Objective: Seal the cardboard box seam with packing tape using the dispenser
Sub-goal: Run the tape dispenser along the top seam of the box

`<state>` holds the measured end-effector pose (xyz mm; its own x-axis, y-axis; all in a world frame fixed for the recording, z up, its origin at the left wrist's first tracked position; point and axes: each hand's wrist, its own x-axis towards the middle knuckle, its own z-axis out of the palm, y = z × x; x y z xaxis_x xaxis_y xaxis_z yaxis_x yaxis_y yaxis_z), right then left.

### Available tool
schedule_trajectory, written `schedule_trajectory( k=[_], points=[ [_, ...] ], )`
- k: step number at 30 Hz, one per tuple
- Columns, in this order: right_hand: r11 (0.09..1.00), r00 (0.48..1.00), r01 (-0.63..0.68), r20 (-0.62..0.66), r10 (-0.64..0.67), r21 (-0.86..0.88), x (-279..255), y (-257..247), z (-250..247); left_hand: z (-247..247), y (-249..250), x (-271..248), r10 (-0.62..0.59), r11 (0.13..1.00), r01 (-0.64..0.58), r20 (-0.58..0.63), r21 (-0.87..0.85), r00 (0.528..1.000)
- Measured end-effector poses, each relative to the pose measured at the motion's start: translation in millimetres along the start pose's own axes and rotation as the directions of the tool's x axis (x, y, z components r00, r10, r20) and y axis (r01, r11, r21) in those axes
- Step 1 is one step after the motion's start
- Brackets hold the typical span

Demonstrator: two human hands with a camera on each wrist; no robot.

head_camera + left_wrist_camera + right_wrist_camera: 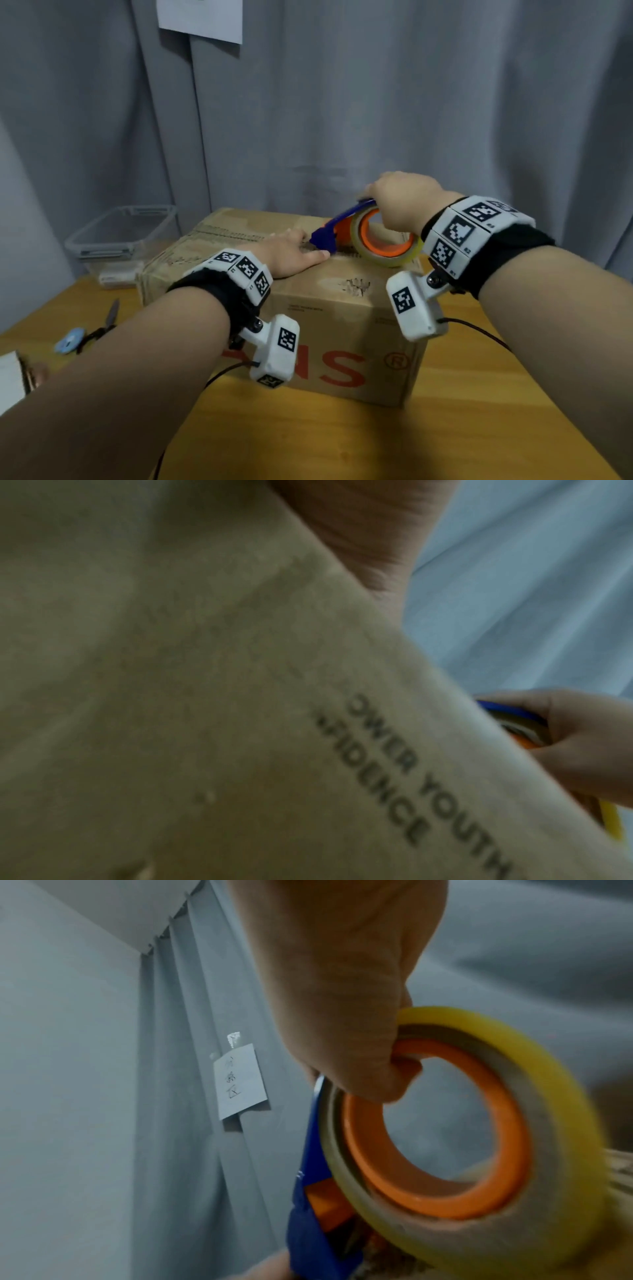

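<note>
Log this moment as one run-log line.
left hand flat on cardboard box | right hand grips tape dispenser | dispenser on box top

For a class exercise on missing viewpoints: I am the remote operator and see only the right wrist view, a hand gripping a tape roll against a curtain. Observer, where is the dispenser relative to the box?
Observer: In the head view the tape dispenser sits on top of the cardboard box, held by the right hand.
Operator: And the other hand?
Observer: The left hand lies flat on the box top, fingers straight, just in front of the dispenser's blue nose.
Operator: Anything else on the table?
Observer: Scissors lie at the left, and a clear plastic tub stands behind them.
</note>
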<state>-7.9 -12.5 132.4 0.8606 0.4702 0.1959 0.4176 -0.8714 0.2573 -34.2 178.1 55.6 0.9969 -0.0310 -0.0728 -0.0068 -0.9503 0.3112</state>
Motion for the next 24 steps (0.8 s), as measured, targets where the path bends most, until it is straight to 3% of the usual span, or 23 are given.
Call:
schedule_trajectory(
  k=[5, 10, 14, 19, 24],
  points=[
    [1.000, 0.999, -0.004, 0.042, 0.003, 0.008, 7.3, -2.9, -3.4, -1.8, 0.4, 1.9, 0.035, 0.987, -0.047, 0.078, 0.153, 0.996],
    [0.976, 0.970, 0.193, 0.128, -0.204, 0.098, 5.3, 7.1, -11.7, -0.9, -0.6, 2.6, 0.055, 0.984, -0.068, 0.078, 0.164, 0.995],
    [0.973, 0.975, 0.222, 0.012, -0.223, 0.058, 6.0, 11.8, -20.4, -2.6, -5.1, 2.9, 0.066, 0.987, -0.078, 0.087, 0.142, 0.994],
    [0.985, 0.981, 0.166, 0.093, -0.169, 0.042, -10.4, 34.5, -25.8, -3.6, -4.1, 0.1, 0.033, 0.984, -0.052, 0.114, 0.170, 0.993],
    [0.992, 0.989, 0.127, 0.067, -0.128, 0.016, -22.9, 41.7, -9.8, -5.0, 7.3, 0.2, -0.035, 0.968, -0.002, 0.144, 0.250, 0.989]
  ],
)
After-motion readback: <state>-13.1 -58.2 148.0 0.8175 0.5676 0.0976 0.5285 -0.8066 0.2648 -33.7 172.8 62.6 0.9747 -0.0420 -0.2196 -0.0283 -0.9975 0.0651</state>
